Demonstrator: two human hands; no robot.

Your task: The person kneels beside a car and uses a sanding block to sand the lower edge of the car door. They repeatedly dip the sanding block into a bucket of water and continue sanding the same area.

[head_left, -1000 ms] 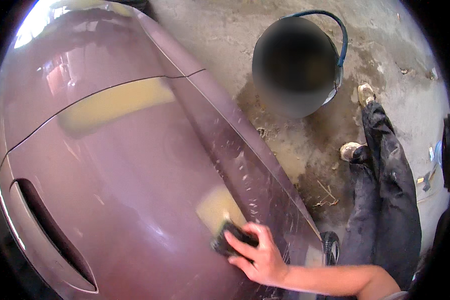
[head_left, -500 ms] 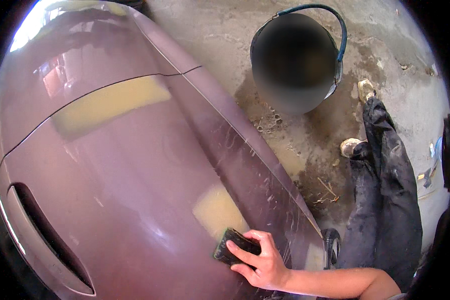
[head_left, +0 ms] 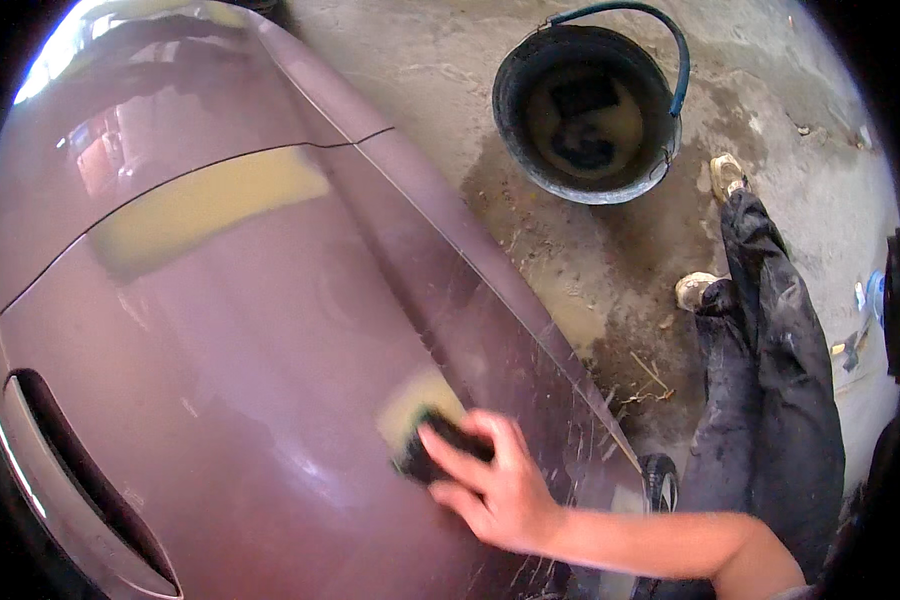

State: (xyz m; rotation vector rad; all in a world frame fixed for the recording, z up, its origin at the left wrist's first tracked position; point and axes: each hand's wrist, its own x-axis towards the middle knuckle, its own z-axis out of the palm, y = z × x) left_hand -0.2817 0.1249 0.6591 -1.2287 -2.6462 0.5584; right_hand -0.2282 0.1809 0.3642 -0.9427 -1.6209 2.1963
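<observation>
My right hand (head_left: pixel 510 495) is closed round a black sanding block (head_left: pixel 448 450) with a greenish edge, pressed against a purple car body panel (head_left: pixel 260 360). Index finger and thumb show; the other fingers partly wrap its far side. The block covers the lower part of a small yellowish patch (head_left: pixel 425 396) near the panel's crease. Hand and block are slightly smeared by motion. Farther up the panel, a longer yellowish patch (head_left: pixel 210 212) lies beside a dark seam. My left hand is out of view.
A black bucket (head_left: pixel 515 120) with a raised blue handle stands on the wet concrete floor (head_left: pixel 420 60), holding murky water and dark pieces. My legs (head_left: pixel 770 400) extend along the right. A door handle (head_left: pixel 60 510) is on the panel's left, and part of a wheel (head_left: pixel 660 485) shows below.
My right hand has slid the sanding block up and left, farther onto the small yellowish patch. The view has shifted slightly. The bucket's contents, blurred before, are now visible.
</observation>
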